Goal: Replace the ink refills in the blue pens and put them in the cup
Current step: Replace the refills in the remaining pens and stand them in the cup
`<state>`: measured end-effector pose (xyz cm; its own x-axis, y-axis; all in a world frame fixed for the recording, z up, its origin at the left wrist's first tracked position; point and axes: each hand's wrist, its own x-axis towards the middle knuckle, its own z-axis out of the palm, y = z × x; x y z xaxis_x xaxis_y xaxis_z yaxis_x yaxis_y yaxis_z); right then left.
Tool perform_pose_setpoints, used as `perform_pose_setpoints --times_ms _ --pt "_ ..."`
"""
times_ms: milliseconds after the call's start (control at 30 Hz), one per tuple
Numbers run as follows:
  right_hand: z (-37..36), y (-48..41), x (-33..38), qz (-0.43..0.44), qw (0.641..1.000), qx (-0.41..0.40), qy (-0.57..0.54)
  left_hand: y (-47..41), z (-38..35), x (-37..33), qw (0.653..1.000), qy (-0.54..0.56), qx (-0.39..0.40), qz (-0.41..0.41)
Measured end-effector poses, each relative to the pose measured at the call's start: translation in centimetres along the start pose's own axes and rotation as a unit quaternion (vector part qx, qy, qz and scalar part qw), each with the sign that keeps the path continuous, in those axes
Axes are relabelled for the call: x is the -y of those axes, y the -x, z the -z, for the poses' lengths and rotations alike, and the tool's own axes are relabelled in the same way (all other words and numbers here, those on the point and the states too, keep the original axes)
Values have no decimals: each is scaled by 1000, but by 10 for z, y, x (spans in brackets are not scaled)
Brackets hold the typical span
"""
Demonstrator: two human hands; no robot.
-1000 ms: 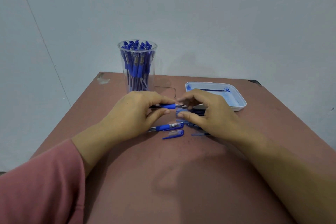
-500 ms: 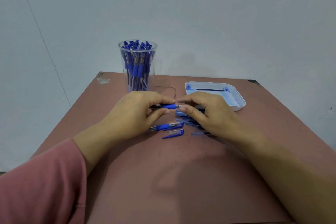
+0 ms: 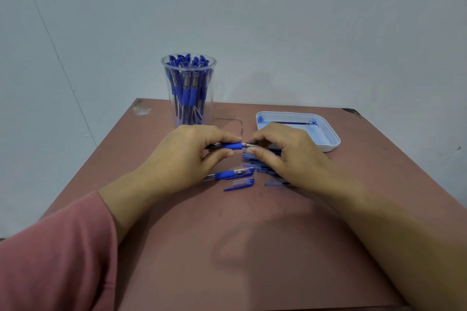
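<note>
Cup [image 3: 188, 98]: clear plastic cylinder, upright at far edge of table [image 3: 252, 247] (matte reddish-brown top, scuffed), packed w/ blue pens.

Tray [image 3: 333, 139]: white, shallow, rounded corners, blue ink stains. It sits right of cup, well apart, w/ one thin refill [image 3: 290, 123] lying inside.

L hand [image 3: 187, 159]: just in front of cup, fingers curled, thumb and forefinger gripping held pen [image 3: 231, 146] at its blue rubber sleeve. Pen lies level, metal tip pointing right.

R hand [image 3: 285, 151]: in front and right of cup, fingers curled, thumb and forefinger closing on that pen's tip. Firm contact can't be confirmed.

Held pen is in front of cup, bridging both hands, clear of table.

Capped pen [image 3: 231, 174] and loose cap [image 3: 240, 183] lie on table nearer the person than cup. More blue pen parts [image 3: 255, 159] are partly hidden under R hand.
</note>
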<state>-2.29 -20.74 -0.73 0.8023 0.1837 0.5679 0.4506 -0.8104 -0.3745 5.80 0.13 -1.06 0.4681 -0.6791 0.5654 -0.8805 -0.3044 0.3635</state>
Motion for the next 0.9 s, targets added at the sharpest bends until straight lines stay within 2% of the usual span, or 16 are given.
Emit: perform_pose_setpoints --times_ms 567,767,900 --pt "-1 -1 1 -3 1000 -11 -11 0 4 -3 1000 -22 -17 -10" --pt "5 7 1 -116 992 33 -26 -1 5 8 999 -36 -12 10" --pt "13 12 5 -79 994 77 -5 -2 11 16 998 -35 -32 36"
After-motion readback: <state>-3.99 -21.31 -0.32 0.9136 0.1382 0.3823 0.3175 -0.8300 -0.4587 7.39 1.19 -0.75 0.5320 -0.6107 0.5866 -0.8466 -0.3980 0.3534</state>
